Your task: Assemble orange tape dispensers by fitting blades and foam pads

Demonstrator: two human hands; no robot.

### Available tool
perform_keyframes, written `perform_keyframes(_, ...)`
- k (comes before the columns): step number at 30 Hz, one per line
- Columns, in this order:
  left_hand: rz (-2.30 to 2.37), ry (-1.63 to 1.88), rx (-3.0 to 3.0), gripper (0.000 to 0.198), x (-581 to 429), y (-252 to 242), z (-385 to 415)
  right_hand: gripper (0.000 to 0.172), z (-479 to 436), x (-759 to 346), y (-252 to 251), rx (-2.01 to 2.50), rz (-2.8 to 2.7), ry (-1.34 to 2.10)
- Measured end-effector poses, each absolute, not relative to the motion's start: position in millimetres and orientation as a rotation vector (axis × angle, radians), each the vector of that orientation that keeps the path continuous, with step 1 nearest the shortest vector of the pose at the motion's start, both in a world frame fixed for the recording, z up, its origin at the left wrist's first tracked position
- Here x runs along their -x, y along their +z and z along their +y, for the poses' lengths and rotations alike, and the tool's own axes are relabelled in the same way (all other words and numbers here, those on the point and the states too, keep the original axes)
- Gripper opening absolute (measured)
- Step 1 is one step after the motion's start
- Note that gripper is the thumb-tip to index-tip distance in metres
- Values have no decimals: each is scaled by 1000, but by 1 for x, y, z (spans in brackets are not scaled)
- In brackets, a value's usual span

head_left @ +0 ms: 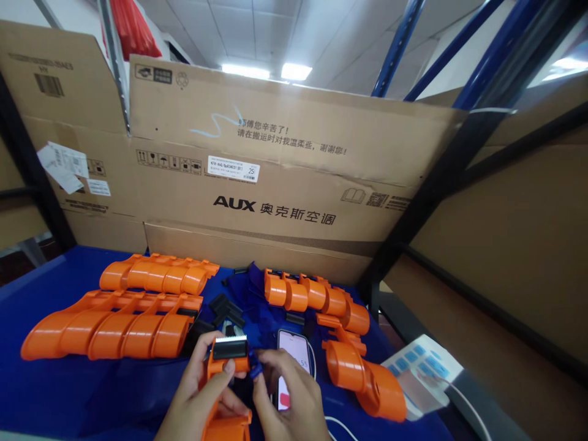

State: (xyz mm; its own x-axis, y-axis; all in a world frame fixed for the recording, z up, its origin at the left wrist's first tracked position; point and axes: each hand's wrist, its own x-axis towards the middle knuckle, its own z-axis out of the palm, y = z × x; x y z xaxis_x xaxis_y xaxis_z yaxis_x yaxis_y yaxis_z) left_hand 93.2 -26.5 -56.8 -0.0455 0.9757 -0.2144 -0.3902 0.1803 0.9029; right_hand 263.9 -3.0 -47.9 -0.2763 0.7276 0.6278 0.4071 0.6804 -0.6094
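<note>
Orange plastic dispenser body point(215, 366), black blade point(228, 349) uppermost, stands gripped in our left hand point(202, 398); our right hand point(294, 398) pinches a small blue plastic piece point(256, 367) just beside its right side.

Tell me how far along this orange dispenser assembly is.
Seemingly done: the curved row of orange plastic dispenser bodies at right. In hand: the left hand grips an orange dispenser body with a black toothed blade; the right hand pinches a small blue plastic piece against it. Remaining: two nested rows of orange plastic shells, loose black plastic clips and blue parts behind.
</note>
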Motion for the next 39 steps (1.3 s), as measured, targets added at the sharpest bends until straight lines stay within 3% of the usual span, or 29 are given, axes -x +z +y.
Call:
perform_keyframes(5, 1074, 1283, -781, 62, -92, -55, -27, 20, -6, -268, -35, 906, -2173, 288)
perform_keyframes(20, 1052, 1227, -901, 53, -90, -52, -35, 3, -6, -278, -18, 878, -2407, 486)
perform_keyframes(24, 911, 1215, -798, 66, -86, -52, -32, 5, -7, -283, -19, 856, -2193, 747)
perform_keyframes(28, 738, 1109, -771, 97, -88, -51, -33, 23, -9, -277, -17, 832, -1801, 1286)
perform_keyframes(32, 651, 1033, -719, 104, -89, -47, -39, 37, -5, -270, -13, 630, -1629, 1655)
perform_keyframes(34, 627, 1051, -726, 98, -89, -44, -40, 39, -2, -269, -13, 617, -1592, 1614)
perform_keyframes(39, 718, 1096, -835, 56, -90, -37, -37, 27, 0, -265, -18, 806, -1653, 1288)
